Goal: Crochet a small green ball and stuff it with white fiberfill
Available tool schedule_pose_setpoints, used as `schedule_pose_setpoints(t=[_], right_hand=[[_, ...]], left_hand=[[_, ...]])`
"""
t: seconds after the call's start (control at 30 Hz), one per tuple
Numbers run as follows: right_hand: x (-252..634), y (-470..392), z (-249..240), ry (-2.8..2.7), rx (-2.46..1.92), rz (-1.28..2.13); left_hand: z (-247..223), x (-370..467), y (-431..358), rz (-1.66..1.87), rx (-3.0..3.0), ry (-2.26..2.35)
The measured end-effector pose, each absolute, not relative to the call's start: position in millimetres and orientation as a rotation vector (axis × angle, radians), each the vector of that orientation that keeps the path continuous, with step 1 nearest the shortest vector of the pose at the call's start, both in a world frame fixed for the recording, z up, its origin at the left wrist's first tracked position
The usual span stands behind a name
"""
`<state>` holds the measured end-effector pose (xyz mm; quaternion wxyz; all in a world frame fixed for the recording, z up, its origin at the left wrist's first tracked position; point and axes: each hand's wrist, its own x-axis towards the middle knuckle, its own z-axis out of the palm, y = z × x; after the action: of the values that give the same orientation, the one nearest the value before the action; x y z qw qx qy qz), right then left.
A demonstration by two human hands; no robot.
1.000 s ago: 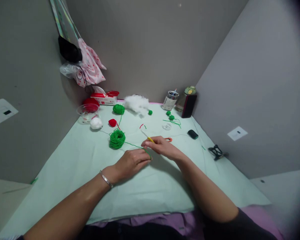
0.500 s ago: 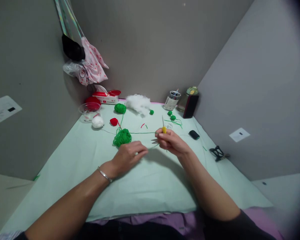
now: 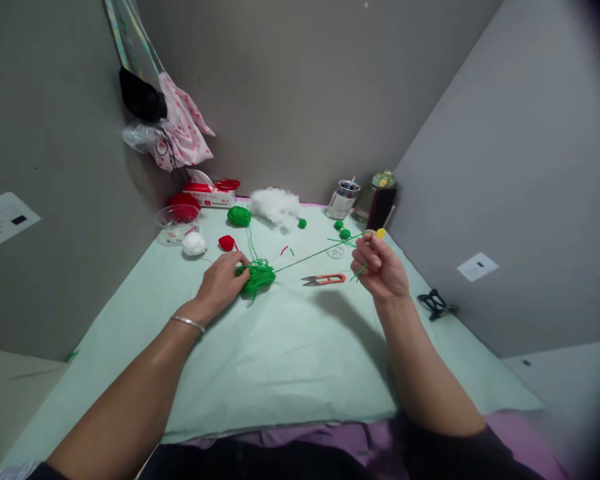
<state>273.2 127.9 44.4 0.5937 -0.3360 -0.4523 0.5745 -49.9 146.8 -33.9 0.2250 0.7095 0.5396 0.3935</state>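
Observation:
My left hand (image 3: pixel 223 283) has its fingers closed on the near side of a loose skein of green yarn (image 3: pixel 260 279) on the table. A taut green strand (image 3: pixel 320 253) runs from the skein up to my right hand (image 3: pixel 384 270), raised at the right. The right fingers are closed round the strand and a tool whose yellow handle (image 3: pixel 381 233) shows at the fingertips. A short green tail hangs below that hand. Orange thread snips (image 3: pixel 325 279) lie between the hands, with a clear ring-like item (image 3: pixel 335 252) behind them.
At the back are a green ball (image 3: pixel 239 216), white stuffing (image 3: pixel 275 207), a tin (image 3: pixel 343 200), a bottle (image 3: pixel 380 190) and small green balls (image 3: pixel 345 234). Left are a red ball (image 3: pixel 227 243), white ball (image 3: pixel 195 243) and plastic tub (image 3: pixel 177 223). A black clip (image 3: pixel 436 305) lies right.
My right hand has moved right and up, drawing the strand out and uncovering the snips. My left hand has moved left and back onto the skein, which has shifted slightly right.

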Motion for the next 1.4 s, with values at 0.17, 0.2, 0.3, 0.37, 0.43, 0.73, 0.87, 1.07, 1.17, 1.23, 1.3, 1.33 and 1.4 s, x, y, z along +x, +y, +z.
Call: schedule_pose_setpoints(t=[0.17, 0.2, 0.3, 0.37, 0.43, 0.73, 0.87, 1.07, 1.17, 1.23, 1.3, 1.33, 1.4], right_hand=[[300.0, 139.0, 51.2, -0.723, -0.654, 1.17], [306.6, 141.8, 51.3, -0.69, -0.647, 1.148], [323.7, 148.8, 49.4, -0.655, -0.652, 1.116], [328.8, 151.9, 47.0, -0.661, -0.669, 1.122], [325.6, 153.5, 44.3, -0.693, -0.694, 1.155], [238.8, 130.3, 22.9, -1.108, -0.903, 1.573], [207.4, 111.4, 12.3, -1.361, -0.952, 1.715], [203.3, 111.3, 4.0, -1.512, -0.976, 1.757], [211.2, 119.4, 2.9, -1.468, -0.992, 1.742], [216.3, 123.7, 3.4, -1.409, -0.985, 1.726], [220.0, 126.1, 4.3, -1.336, -0.959, 1.702], [221.1, 126.7, 4.7, -1.301, -0.942, 1.69], [222.0, 126.7, 5.4, -1.248, -0.91, 1.677]], left_hand=[[-25.6, -71.7, 164.0, 1.477, 1.582, 1.519], [-23.7, -76.8, 167.4, 1.571, 1.493, 1.526], [-18.2, -89.2, 173.3, 1.776, 1.28, 1.514], [-15.4, -91.5, 172.5, 1.813, 1.224, 1.469], [-13.7, -87.2, 167.9, 1.784, 1.233, 1.413], [-5.8, -15.8, 110.9, 1.19, 1.394, 1.017], [-4.8, 14.6, 87.7, 0.924, 1.27, 0.737], [-14.0, 10.9, 96.0, 1.074, 0.972, 0.729], [-18.3, 2.0, 105.2, 1.148, 0.87, 0.749], [-19.2, 0.4, 107.2, 1.157, 0.848, 0.758], [-18.6, 2.3, 105.7, 1.145, 0.859, 0.772], [-18.0, 4.2, 104.1, 1.134, 0.873, 0.778], [-16.8, 8.3, 100.2, 1.102, 0.903, 0.783]])
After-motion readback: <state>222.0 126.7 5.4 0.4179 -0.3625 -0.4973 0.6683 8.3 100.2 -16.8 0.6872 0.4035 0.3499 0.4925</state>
